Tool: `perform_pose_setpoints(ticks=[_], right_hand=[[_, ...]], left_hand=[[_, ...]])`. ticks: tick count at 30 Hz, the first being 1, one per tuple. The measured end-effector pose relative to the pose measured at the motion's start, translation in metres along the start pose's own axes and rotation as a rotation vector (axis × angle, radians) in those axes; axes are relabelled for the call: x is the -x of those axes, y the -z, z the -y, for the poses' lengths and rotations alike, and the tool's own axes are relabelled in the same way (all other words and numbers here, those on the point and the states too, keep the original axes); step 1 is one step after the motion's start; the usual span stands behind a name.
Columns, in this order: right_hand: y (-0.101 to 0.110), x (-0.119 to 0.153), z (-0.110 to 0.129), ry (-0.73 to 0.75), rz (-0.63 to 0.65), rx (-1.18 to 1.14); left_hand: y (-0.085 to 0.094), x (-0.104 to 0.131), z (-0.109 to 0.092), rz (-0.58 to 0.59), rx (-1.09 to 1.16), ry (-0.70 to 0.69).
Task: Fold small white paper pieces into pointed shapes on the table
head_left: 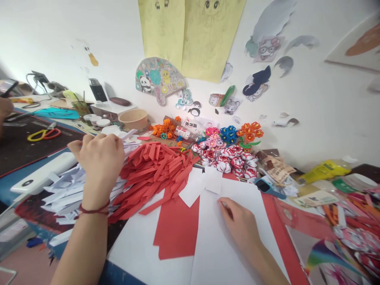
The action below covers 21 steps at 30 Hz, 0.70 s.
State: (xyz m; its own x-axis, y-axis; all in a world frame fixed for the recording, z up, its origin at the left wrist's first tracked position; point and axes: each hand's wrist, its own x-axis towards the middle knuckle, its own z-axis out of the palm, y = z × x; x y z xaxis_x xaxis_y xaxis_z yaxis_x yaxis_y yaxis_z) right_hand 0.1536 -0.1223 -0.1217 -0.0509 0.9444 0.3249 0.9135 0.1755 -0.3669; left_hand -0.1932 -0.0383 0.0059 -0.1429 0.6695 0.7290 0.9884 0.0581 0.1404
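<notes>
White strips (71, 190) by the surface's (33, 208) left edge we'd best lift singly; left hand (99, 156), right hand (241, 221) curled, grasp unclear

Viewed from head, forward and down over worktop (119, 273), close behind left hand (99, 156) and right hand (241, 221), toward wall (103, 31).

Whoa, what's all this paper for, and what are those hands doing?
Someone is working with paper. Their left hand is raised, fingers curled, over the white paper strips; whether it holds anything is hidden. Their right hand is over a big white sheet, fingertips near small white paper pieces. Red paper strips lie piled between the hands, and red-and-white flowers sit behind. What the paper is for, I can't tell.
</notes>
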Motion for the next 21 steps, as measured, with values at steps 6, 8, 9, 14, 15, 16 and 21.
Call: perform_pose_setpoints(ticks=[6, 8, 9, 14, 15, 16, 21], right_hand=[[0.002, -0.001, 0.001, -0.087, 0.038, 0.041], [0.003, -0.001, 0.001, -0.093, 0.052, 0.047], [0.003, -0.001, 0.002, -0.095, 0.057, 0.047], [0.004, -0.003, 0.002, -0.086, 0.052, 0.025], [0.005, -0.003, 0.002, -0.079, 0.048, 0.021], [0.005, -0.003, 0.003, -0.070, 0.044, 0.019], [0.007, -0.002, 0.003, -0.043, 0.040, 0.042]], left_hand=[[0.000, 0.003, 0.011, 0.018, 0.025, 0.062], [-0.007, 0.004, 0.019, 0.021, -0.041, 0.042], [-0.009, 0.005, 0.020, 0.023, -0.089, 0.031], [-0.005, 0.009, -0.019, -0.011, -0.176, -0.049], [-0.004, 0.013, -0.036, 0.000, -0.150, -0.106], [-0.004, 0.018, -0.054, 0.020, -0.104, -0.173], [-0.032, 0.064, -0.140, 0.188, 0.130, -0.649]])
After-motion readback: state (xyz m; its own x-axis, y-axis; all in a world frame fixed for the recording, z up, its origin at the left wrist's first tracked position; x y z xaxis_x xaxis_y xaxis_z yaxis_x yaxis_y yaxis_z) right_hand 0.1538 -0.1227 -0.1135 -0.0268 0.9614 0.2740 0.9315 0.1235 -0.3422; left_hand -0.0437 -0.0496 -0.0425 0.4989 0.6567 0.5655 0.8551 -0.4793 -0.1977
